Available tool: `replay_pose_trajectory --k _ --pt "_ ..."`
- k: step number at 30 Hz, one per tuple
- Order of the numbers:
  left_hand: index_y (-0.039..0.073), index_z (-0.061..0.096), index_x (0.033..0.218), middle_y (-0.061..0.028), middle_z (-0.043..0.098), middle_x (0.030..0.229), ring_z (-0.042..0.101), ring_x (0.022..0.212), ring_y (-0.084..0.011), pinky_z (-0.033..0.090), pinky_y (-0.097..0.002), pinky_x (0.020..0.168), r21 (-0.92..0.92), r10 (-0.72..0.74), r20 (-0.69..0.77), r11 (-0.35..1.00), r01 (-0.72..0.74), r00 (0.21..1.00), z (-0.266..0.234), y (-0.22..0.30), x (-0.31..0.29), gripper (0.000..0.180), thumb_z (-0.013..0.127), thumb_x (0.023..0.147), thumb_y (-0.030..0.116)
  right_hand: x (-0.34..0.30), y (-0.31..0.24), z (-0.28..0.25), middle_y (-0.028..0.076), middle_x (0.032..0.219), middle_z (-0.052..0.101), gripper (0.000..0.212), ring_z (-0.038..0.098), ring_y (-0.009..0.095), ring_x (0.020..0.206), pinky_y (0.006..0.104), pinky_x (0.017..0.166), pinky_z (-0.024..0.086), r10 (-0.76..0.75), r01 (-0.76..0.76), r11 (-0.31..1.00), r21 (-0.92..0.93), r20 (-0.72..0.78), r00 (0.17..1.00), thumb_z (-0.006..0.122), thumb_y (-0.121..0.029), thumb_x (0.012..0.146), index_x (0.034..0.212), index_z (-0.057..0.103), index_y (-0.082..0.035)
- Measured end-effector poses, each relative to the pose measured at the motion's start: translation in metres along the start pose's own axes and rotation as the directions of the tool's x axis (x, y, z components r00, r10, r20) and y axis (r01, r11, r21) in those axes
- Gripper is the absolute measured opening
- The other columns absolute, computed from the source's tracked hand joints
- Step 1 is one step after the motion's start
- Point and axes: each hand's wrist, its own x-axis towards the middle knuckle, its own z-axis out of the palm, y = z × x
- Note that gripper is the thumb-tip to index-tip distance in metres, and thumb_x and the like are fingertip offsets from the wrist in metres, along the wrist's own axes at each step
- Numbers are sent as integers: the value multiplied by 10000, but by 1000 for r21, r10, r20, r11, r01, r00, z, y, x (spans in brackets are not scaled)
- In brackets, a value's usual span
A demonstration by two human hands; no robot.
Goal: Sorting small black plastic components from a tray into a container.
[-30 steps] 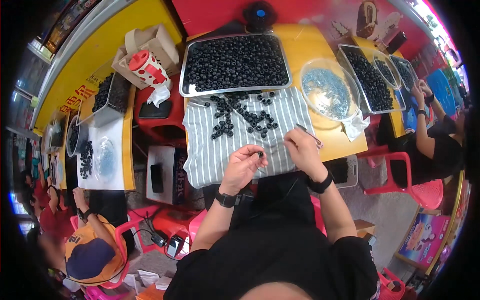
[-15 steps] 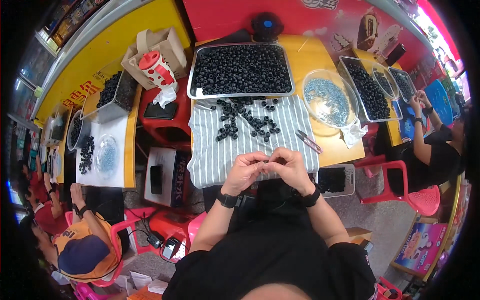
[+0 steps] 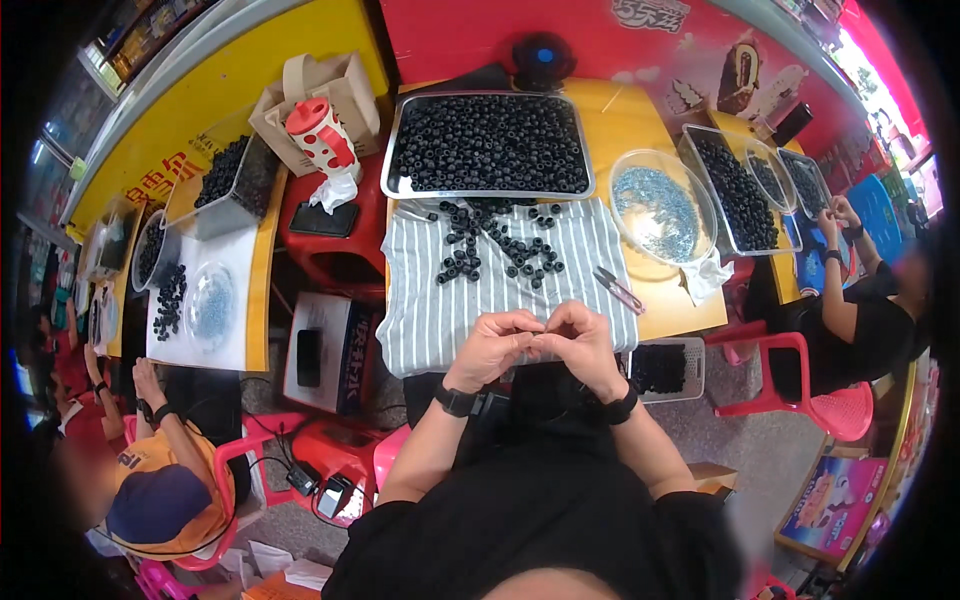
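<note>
Fingertips pressed together, my left hand [image 3: 490, 350] and my right hand [image 3: 585, 348] meet at the near edge of a grey-and-white striped cloth [image 3: 430, 325]. Both are closed in a pinch; whatever is between them is too small and hidden to make out. Beyond them on the cloth lie several loose black ring-shaped pieces [image 3: 514, 270]. A metal tray [image 3: 490, 195] behind is filled with the same kind of black pieces. To the right of my right hand rests a pair of small snips with pinkish handles [image 3: 622, 293].
A clear round bowl [image 3: 640, 254] of small silvery-blue bits stands right of the cloth, beside a crumpled tissue [image 3: 708, 276]. A white basket [image 3: 694, 368] sits below the table's right side. Co-workers sit left and right. A phone [image 3: 324, 219] lies on a red stool.
The view has shifted slightly, so the table and its things appear a little further right and lower. My hands stay pinched together, with small finger movements.
</note>
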Motion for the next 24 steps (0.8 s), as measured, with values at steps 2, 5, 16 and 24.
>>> replay_pose_trajectory --k 2,5,16,24 --pt "-64 655 1019 -89 602 962 627 802 -161 524 -258 713 -12 0 28 1000 1 1000 -1 0 0 163 624 862 -33 2 -1 -3 17 739 629 178 607 68 664 209 556 462 127 -138 983 118 94 987 737 1 778 775 560 -21" --pt "-63 653 1013 -83 598 948 619 806 -158 519 -261 716 12 -20 28 1000 20 999 1 0 -2 156 621 865 -28 6 2 -14 64 778 658 177 664 133 753 243 660 535 219 -237 970 61 213 952 734 5 783 808 560 -16" --pt "-38 616 1090 -72 634 938 626 825 -169 508 -286 750 -148 60 -150 986 -83 987 -3 -5 2 187 580 919 28 42 -12 -31 89 763 650 78 600 165 643 291 586 453 -75 49 868 -494 -33 997 651 -29 804 869 649 14" --pt "-40 580 1130 -100 635 965 618 838 -182 506 -300 787 -187 23 -167 981 -55 986 -6 -5 2 217 566 928 37 148 -13 8 156 808 604 198 607 373 795 449 698 479 -298 408 454 -792 296 908 562 25 749 891 680 -46"
